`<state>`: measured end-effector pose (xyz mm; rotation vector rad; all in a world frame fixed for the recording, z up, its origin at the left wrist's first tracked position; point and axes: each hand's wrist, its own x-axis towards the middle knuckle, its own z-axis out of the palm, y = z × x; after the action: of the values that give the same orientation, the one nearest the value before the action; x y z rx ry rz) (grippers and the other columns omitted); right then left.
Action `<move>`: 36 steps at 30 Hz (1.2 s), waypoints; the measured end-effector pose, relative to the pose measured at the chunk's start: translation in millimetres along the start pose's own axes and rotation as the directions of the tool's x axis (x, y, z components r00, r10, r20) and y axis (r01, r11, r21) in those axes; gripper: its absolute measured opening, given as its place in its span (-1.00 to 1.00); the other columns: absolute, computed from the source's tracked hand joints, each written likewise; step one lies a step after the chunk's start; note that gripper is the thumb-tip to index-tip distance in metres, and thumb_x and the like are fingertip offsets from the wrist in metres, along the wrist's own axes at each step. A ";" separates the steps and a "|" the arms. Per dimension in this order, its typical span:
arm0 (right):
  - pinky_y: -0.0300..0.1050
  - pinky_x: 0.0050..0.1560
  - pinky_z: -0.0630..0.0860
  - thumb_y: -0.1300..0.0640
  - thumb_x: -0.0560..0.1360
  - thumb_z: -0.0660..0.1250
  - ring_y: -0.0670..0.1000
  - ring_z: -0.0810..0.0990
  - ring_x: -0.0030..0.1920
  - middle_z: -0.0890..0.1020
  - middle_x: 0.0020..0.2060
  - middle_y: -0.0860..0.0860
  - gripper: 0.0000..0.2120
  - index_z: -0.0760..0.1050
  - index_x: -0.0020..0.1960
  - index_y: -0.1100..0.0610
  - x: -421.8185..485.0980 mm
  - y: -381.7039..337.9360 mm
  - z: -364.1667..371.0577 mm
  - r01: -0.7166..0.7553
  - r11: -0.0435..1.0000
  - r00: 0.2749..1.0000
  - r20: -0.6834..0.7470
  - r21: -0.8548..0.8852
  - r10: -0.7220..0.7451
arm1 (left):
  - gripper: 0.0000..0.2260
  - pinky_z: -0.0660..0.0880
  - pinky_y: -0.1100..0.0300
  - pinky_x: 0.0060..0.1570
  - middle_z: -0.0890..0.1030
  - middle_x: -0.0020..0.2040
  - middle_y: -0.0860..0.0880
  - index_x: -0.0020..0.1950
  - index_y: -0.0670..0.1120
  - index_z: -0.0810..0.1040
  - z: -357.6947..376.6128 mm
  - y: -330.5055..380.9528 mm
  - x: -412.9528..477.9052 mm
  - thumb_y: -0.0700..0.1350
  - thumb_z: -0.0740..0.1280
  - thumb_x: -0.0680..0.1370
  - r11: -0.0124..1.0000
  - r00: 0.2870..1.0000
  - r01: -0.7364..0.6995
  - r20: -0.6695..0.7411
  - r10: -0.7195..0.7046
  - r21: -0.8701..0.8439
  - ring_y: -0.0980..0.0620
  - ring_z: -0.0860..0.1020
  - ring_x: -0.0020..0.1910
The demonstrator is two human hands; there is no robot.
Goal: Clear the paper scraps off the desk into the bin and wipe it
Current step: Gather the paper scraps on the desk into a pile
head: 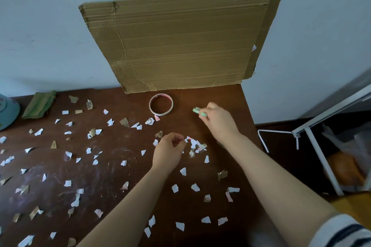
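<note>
My right hand is clamped on a small green object, held just above the desk near its far right corner. My left hand has its fingers curled with thumb against fingertips at the edge of a little heap of paper scraps; I cannot tell whether a scrap is pinched between them. More scraps lie all over the desk, most of them to the left of and nearer than both hands. A tape ring lies flat just beyond my left hand. Off the right edge, lower down, a white frame holds a clear plastic bag, and something rounded and orange shows through it.
</note>
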<state>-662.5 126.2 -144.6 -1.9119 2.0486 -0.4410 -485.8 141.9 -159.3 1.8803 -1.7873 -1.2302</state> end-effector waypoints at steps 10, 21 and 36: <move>-0.17 -0.27 0.27 0.09 0.57 0.24 -0.02 0.41 -0.27 0.41 -0.15 -0.01 -0.80 0.57 0.09 0.13 -23.0 1.1 -13.7 0.089 0.990 0.995 -0.063 0.105 -0.083 | -0.75 0.36 0.24 -0.07 0.50 0.14 0.04 0.19 -0.01 0.52 8.8 1.7 -5.3 -0.02 0.31 0.52 0.995 0.999 -0.018 0.053 0.013 0.097 0.11 0.49 0.02; -0.20 -0.22 0.27 0.06 0.59 0.18 -0.01 0.43 -0.21 0.36 -0.14 -0.06 -0.72 0.53 0.21 0.11 -37.5 16.7 -9.4 -0.034 0.999 0.999 0.002 0.028 0.034 | -0.75 0.34 0.23 -0.01 0.50 0.21 0.06 0.19 0.01 0.52 16.9 5.1 -18.1 -0.01 0.30 0.53 0.991 0.991 -0.054 0.126 0.039 0.124 0.09 0.48 0.11; -0.20 -0.20 0.35 0.09 0.60 0.17 -0.04 0.41 -0.22 0.39 -0.11 -0.03 -0.74 0.53 0.19 0.15 -33.5 59.2 -30.5 -0.179 0.984 0.978 -0.108 0.004 0.178 | -0.72 0.33 0.22 0.02 0.50 0.24 0.05 0.23 0.01 0.50 30.7 16.2 -22.0 0.02 0.30 0.54 0.989 0.988 -0.096 0.132 0.082 0.109 0.08 0.43 0.20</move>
<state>-726.7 164.0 -141.6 -1.7214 2.2684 -0.5054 -516.3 169.5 -158.0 1.7953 -2.0258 -1.2663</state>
